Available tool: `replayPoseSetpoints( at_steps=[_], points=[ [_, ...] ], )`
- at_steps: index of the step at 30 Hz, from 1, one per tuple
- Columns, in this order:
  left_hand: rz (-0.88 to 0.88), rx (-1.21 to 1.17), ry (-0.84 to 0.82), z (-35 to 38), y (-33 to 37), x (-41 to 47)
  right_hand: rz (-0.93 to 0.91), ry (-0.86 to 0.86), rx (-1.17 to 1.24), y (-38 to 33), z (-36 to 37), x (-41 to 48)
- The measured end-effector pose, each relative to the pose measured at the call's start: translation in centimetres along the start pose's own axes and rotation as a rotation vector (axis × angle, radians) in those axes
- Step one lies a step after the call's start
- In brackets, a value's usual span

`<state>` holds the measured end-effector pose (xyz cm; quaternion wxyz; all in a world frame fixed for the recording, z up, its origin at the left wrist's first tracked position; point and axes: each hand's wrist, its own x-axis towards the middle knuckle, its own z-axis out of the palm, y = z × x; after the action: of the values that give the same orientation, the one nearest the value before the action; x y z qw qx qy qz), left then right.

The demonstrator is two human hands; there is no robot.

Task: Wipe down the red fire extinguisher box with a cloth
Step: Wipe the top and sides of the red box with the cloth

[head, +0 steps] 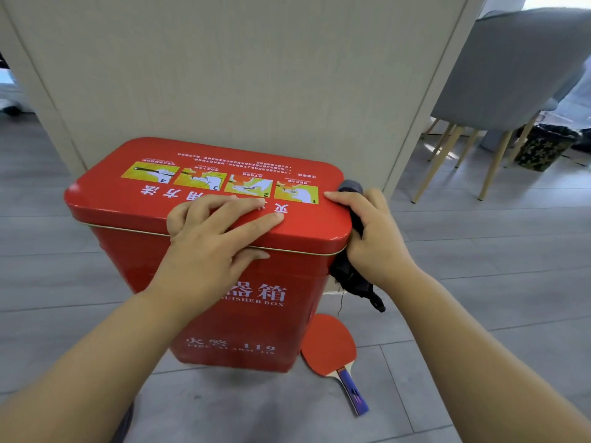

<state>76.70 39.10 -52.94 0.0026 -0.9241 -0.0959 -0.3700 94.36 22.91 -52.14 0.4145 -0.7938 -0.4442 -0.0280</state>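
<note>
Hands on the job, both of them; the red metal fire extinguisher box (230, 314) stands upright on the grey plank floor (479, 282), right up against a pale beige panel (240, 75) behind it; its rounded red lid (153, 199) is on, printed with white characters and a strip of four yellow instruction pictures; white lettering runs down the front face too

Left hand (211, 241) lies flat on the near part of the lid, fingers spread and straight across the top, thumb hooked down over the front edge; it presses and holds nothing

Right hand (374, 238) is at the lid's right end; its thumb reaches over onto the top surface by the picture numbered 1, and the palm clamps a dark grey cloth (351, 279) against the side of the lid; the cloth bunches up above the hand at the lid's far right corner and hangs loose beneath it, a frayed thread dangling; the remaining fingers of this hand are hidden

Down on the floor, a red-faced table tennis paddle with a blue and wood handle (329, 346) lies flat just beside the box's lower right corner, handle pointing toward the camera

Far right, well apart from the box, a grey upholstered chair on light wooden legs (511, 68), and near it a dark gold-patterned waste bin with a black liner (543, 148)
</note>
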Motion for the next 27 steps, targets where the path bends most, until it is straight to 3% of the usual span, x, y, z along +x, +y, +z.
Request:
replayPoseSetpoints(
  at_steps=[7, 13, 16, 20, 23, 27],
  points=[
    [0.017, -0.063, 0.034, -1.0, 0.6, -1.2, -0.022, 0.025, -0.023, -0.7, -0.7, -3.5],
    [-0.048, -0.036, 0.073, 0.0, 2.6, -1.0, 0.152, 0.132, -0.004, 2.4, -2.5, -0.9],
    [-0.044, 0.03, 0.095, 0.8, 4.2, -1.1, 0.172, 0.035, -0.025, 3.4, -2.6, 1.5],
    [-0.047, 0.102, 0.064, 1.5, 5.6, -1.1, 0.028, -0.204, -0.131, 4.3, -2.0, 5.0],
    [-0.112, 0.12, 0.05, 1.7, 6.4, -1.3, -0.065, -0.401, -0.063, 4.0, -1.7, 6.6],
    [-0.25, 0.136, -0.014, 2.1, 8.1, -0.6, -0.048, -0.531, 0.0, 4.1, -2.1, 7.4]
  ],
)
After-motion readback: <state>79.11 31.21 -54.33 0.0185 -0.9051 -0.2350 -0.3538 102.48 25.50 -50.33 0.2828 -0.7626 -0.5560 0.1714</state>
